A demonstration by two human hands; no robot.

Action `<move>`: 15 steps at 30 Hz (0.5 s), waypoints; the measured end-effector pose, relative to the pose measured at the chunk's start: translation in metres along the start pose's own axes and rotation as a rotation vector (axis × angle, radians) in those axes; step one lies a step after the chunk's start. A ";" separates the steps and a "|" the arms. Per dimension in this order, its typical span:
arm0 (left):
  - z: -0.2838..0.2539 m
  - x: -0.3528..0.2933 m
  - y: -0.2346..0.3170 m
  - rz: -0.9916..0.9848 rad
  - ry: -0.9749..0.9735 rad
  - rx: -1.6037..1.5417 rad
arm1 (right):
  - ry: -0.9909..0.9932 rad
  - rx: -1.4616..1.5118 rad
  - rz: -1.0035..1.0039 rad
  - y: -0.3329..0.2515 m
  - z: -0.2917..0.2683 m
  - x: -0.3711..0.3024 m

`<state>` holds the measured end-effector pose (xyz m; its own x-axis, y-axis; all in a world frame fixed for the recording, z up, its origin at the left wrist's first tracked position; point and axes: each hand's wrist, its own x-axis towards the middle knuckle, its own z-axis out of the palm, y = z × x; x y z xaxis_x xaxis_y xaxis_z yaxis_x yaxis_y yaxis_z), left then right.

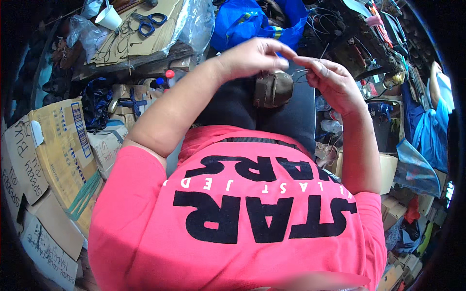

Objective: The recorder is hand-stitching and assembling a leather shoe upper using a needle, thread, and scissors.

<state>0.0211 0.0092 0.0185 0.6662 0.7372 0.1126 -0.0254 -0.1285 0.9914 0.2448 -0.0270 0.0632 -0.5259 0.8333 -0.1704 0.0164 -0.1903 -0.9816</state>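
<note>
In front of my lap, my two hands meet at the fingertips. My left hand (257, 56) is slightly blurred, its thumb and fingers drawn together in a pinch; what lies between them is too small to make out. A thin thread (302, 72) runs out of my right hand (332, 80), which is closed with the thumb against the fingers. A thin, straight, needle-like piece (324, 51) sticks up beside the right fingers. Below the hands, a brown leather shoe (274, 89) with a pale stitched seam rests between my thighs, partly hidden by the left hand.
At the upper left, blue-handled scissors (148, 24) lie on stacked brown sheets (131, 46) beside a white cup (108, 18). A blue bag (257, 24) stands ahead. Cardboard boxes (60, 140) crowd the left; plastic bottles (331, 126) are at right. Another person's arm (434, 85) shows far right.
</note>
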 end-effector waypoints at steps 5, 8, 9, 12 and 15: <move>0.024 0.010 -0.020 -0.066 -0.066 0.157 | 0.086 0.242 0.026 0.012 -0.007 -0.006; 0.022 0.015 -0.020 -0.117 -0.100 0.142 | 0.153 0.206 0.044 0.016 -0.011 -0.008; 0.021 0.015 -0.019 -0.136 -0.083 0.151 | 0.169 0.130 0.056 0.017 -0.014 -0.008; 0.021 0.015 -0.020 -0.006 -0.086 0.009 | 0.104 0.107 0.032 0.021 -0.021 -0.011; 0.026 0.017 -0.023 0.116 -0.160 0.333 | 0.119 0.172 0.022 0.024 -0.027 -0.011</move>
<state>0.0526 0.0077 -0.0037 0.7819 0.5953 0.1851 0.1184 -0.4333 0.8934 0.2740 -0.0262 0.0388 -0.4224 0.8816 -0.2107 -0.1236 -0.2863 -0.9501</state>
